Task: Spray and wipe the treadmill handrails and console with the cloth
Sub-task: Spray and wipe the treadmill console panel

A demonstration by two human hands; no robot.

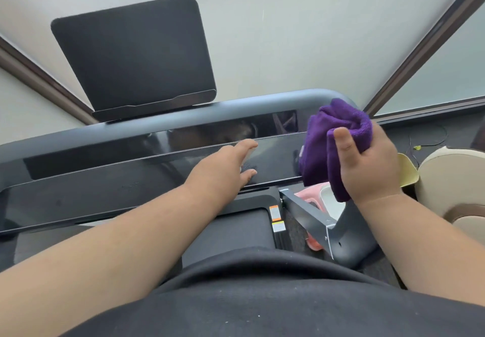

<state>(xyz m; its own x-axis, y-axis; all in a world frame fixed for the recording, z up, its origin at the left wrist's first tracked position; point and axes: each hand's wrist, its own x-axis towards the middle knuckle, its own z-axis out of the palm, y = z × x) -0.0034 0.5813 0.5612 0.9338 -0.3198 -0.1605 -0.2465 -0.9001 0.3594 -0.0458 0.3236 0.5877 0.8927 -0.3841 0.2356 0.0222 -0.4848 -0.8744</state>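
The dark treadmill console runs across the view, with a black screen panel standing above it. My left hand reaches over the middle of the console and curls round a small pale spray bottle, mostly hidden behind the hand. Near the console's right end, my right hand grips a bunched purple cloth just above the surface. The grey right handrail slopes down under that hand.
The black treadmill belt lies below the console. To the right, a pink and white item sits on the floor, with cream seats beyond it. Frosted window panes with brown frames fill the background.
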